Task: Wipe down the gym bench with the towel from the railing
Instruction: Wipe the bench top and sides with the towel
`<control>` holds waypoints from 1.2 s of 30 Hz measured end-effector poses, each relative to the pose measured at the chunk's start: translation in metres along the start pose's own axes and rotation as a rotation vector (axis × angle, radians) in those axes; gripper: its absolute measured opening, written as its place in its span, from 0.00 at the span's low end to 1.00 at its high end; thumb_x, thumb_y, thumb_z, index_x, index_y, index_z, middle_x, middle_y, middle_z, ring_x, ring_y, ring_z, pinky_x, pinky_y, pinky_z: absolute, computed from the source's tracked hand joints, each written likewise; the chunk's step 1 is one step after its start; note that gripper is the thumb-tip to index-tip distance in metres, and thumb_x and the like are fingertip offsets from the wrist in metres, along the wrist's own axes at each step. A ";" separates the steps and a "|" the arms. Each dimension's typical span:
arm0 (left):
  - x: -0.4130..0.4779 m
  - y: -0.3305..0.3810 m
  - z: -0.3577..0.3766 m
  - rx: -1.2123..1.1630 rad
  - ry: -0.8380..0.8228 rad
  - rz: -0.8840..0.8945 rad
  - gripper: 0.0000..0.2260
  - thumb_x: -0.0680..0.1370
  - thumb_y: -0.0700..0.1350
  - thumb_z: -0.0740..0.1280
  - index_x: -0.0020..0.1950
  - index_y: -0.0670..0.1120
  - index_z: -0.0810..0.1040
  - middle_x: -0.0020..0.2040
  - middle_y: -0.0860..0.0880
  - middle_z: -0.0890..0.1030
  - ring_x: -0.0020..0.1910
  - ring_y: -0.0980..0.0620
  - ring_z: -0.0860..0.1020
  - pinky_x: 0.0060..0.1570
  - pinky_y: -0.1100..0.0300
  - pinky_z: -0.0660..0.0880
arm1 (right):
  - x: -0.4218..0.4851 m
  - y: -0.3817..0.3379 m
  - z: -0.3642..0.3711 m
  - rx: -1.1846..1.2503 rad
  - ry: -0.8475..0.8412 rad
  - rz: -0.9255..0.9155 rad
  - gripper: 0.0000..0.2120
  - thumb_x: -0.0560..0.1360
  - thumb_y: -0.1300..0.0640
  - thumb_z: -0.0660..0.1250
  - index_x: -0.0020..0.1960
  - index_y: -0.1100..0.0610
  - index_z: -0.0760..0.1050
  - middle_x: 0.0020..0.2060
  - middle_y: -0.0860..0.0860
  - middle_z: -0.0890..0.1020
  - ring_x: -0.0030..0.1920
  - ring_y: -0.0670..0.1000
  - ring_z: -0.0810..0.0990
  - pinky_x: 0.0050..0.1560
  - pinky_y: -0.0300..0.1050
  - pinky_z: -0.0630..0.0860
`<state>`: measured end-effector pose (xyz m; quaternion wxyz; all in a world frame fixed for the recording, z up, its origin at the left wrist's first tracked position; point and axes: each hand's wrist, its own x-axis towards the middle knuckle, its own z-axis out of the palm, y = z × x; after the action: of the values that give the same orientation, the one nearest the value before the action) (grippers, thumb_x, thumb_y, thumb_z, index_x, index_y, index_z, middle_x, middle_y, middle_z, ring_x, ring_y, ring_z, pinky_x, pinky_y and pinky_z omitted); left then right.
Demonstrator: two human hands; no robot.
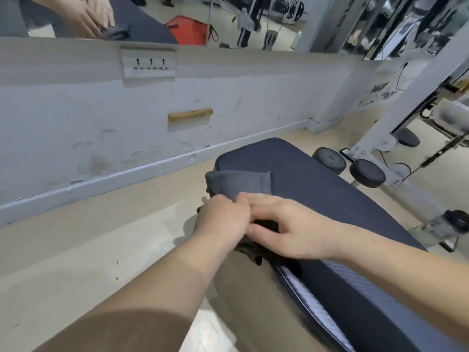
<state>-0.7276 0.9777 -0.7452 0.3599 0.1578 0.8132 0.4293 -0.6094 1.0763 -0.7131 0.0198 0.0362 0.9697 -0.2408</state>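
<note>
Head view showed both hands meeting at the near-left edge of the dark padded desk [317, 179]. Left hand [223, 219] was closed, fingers curled into the grey towel [238, 181] at its near end. Right hand [286, 224] lay flatter, fingers half spread and pressing down on the cloth, its fingertips touching the left hand's knuckles. Both forearms reached forward from the lower frame, bare, converging at the towel. Folded into a thick pad, the towel lay just beyond the hands on the desk's left margin, a darker part bunched beneath the right palm. Beyond the hands stood a scuffed white wall [101, 118] with a mirror [228, 19] above.
</note>
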 end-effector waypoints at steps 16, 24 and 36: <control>0.037 0.011 0.052 -0.242 0.189 -0.174 0.29 0.83 0.59 0.53 0.80 0.45 0.54 0.78 0.44 0.58 0.75 0.37 0.63 0.73 0.43 0.65 | -0.053 0.052 -0.021 -0.307 0.012 0.670 0.35 0.69 0.25 0.66 0.74 0.34 0.70 0.76 0.41 0.69 0.75 0.51 0.69 0.70 0.53 0.71; 0.033 0.012 0.049 -0.083 0.222 -0.162 0.28 0.84 0.59 0.50 0.79 0.44 0.55 0.75 0.39 0.61 0.70 0.32 0.68 0.70 0.37 0.66 | -0.077 0.047 -0.027 0.215 0.472 0.776 0.16 0.77 0.49 0.74 0.64 0.48 0.82 0.60 0.44 0.84 0.62 0.45 0.81 0.70 0.49 0.74; -0.068 -0.030 0.075 0.091 0.158 0.050 0.15 0.85 0.47 0.55 0.64 0.37 0.66 0.64 0.34 0.74 0.55 0.33 0.78 0.53 0.46 0.77 | -0.134 0.008 -0.001 0.370 0.656 0.895 0.09 0.81 0.55 0.64 0.53 0.48 0.83 0.43 0.47 0.87 0.38 0.38 0.81 0.35 0.24 0.68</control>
<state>-0.6248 0.9656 -0.7673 0.2762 0.1601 0.8535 0.4117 -0.4754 1.0759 -0.7091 -0.1881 0.5180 0.7572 -0.3507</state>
